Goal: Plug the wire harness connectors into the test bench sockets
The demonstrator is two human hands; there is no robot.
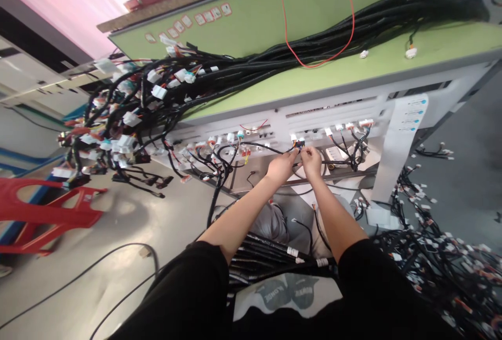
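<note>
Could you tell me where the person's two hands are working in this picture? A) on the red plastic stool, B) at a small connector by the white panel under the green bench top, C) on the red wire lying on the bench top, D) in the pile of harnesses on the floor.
B: the left hand and right hand meet at a small connector just below the white panel, away from the other places.

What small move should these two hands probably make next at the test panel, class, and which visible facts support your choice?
Probably press the small connector into a socket on the white panel. Both the left hand and the right hand pinch it right at the panel face, beside connectors already plugged along that row. Whether it is already seated cannot be told.
</note>
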